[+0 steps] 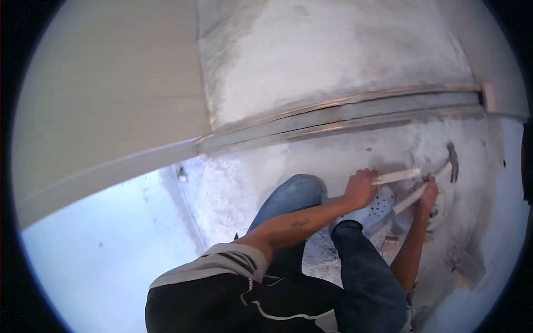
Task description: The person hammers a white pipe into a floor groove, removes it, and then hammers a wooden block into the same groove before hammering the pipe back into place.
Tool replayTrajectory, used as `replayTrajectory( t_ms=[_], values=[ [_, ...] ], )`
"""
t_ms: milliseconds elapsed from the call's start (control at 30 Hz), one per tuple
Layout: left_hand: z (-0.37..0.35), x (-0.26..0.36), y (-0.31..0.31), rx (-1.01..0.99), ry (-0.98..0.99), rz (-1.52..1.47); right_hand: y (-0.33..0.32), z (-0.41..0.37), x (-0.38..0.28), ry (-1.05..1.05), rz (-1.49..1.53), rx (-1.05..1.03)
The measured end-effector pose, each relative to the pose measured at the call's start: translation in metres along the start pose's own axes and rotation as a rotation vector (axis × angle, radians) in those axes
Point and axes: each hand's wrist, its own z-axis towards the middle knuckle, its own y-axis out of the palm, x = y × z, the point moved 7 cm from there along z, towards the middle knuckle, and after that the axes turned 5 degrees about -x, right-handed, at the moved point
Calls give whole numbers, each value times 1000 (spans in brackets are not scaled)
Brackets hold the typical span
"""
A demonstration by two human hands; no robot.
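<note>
My left hand is closed around one end of a short pale strip that looks like wood, its free end pointing right. To the right, my right hand grips a hammer partway along its light handle. The dark hammer head is up and to the right of that hand, while the handle's butt sticks out to the lower left. Both hands are low over the floor, close together but apart. Below the strip is a light clog with round holes on my foot.
A long grey channel with copper-coloured edges crosses the stained floor. A large beige panel stands at the left. A small brownish piece lies below the clog, and a greyish block-like object lies at lower right.
</note>
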Motion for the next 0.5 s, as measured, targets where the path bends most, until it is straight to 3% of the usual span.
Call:
replayTrajectory(
  t_ms=[67,267,333,400,467,500],
  values=[
    [-4,-4,-5,-25,-77,29,0,-4,-5,45,68,24],
    [-8,-12,-29,199,87,-47,-4,-26,-39,-7,-432,17],
    [-1,-45,-35,218,-101,-742,-12,-23,-35,-15,-520,14],
    [-6,-69,-58,272,-245,-918,-18,-21,-39,-22,-613,16],
    [-18,-85,-86,267,-359,-1173,-29,-35,-71,-76,-1066,271],
    [-23,-93,-98,319,-347,-1246,-35,-36,-74,-73,-1073,282]
  ],
)
